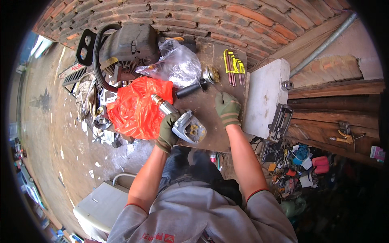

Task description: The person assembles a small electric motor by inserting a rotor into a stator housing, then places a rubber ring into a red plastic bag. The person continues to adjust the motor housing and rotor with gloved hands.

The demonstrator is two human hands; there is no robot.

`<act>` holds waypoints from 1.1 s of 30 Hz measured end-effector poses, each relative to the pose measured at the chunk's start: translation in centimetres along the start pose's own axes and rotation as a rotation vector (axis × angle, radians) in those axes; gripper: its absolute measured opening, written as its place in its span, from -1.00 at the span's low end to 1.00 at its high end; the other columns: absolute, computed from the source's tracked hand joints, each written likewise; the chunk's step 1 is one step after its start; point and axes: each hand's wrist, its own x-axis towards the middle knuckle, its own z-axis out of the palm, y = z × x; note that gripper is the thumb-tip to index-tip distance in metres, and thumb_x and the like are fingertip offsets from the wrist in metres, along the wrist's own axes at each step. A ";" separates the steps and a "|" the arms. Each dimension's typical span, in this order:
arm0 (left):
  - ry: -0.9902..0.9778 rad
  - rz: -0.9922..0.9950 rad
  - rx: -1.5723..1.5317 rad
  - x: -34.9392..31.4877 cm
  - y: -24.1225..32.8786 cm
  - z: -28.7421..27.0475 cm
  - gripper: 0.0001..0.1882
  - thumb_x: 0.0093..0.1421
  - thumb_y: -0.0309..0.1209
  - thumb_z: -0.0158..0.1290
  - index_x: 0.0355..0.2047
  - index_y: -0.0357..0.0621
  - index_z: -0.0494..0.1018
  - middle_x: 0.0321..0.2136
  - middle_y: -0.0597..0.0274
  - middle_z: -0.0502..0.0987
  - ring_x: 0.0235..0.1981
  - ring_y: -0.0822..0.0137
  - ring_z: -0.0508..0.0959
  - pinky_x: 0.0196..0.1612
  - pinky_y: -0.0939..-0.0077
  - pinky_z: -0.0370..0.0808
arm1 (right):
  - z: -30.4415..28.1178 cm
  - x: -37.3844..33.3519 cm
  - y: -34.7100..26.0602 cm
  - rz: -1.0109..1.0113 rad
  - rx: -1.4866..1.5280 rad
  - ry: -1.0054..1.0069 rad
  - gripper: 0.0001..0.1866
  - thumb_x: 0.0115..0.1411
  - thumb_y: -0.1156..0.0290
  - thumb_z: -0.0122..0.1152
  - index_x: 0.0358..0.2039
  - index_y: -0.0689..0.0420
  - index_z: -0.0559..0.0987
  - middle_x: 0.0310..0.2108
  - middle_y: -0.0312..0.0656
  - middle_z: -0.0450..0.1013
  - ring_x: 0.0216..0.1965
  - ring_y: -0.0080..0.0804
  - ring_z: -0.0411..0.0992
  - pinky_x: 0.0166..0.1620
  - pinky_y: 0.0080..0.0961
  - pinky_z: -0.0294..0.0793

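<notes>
My left hand, in an olive work glove, is closed around a grey metal power-tool housing. Its hollow end faces up and shows yellowish grease, while a narrower barrel with a copper-coloured tip points away over a red plastic bag. Over the table's right part, my gloved right hand has its fingers curled together; anything inside them is hidden. Just beyond it lies a greasy round metal part, and a black cylinder sits to its left.
A hex key set in a yellow holder lies at the table's far right. Clear plastic bags and a dark engine-like machine stand against the brick wall. On the right are a white board and piled clutter.
</notes>
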 end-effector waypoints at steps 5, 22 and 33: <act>0.038 0.067 0.092 0.9 1.1 1.7 -0.78 0.22 -0.44 0.06 -0.15 -0.24 0.53 -0.23 0.19 0.62 -0.16 0.28 0.61 0.04 0.34 0.55 | 0.5 0.8 -0.3 0.101 -0.035 -0.032 -0.63 0.28 0.13 0.08 -0.42 0.15 0.67 -0.36 0.12 0.58 -0.30 0.18 0.55 -0.18 0.04 0.53; 0.122 -0.020 0.148 -0.8 1.0 1.3 -0.74 0.19 -0.49 0.05 -0.14 -0.37 0.54 -0.18 0.14 0.63 -0.16 0.28 0.62 0.03 0.37 0.56 | 0.2 4.9 4.1 0.426 0.356 -0.540 -0.65 0.29 0.19 0.22 -0.25 0.28 0.68 -0.49 -0.20 0.59 -0.53 -0.48 0.53 -0.39 -0.48 0.53; 0.162 -0.039 0.202 -1.4 1.1 1.3 -0.78 0.21 -0.42 0.06 -0.20 -0.28 0.55 -0.29 0.21 0.60 -0.26 0.34 0.59 -0.12 0.43 0.56 | -5.1 2.3 2.5 0.289 0.313 -0.487 -0.67 0.22 0.20 0.29 -0.21 0.23 0.68 -0.42 -0.10 0.62 -0.38 -0.26 0.60 -0.25 -0.32 0.57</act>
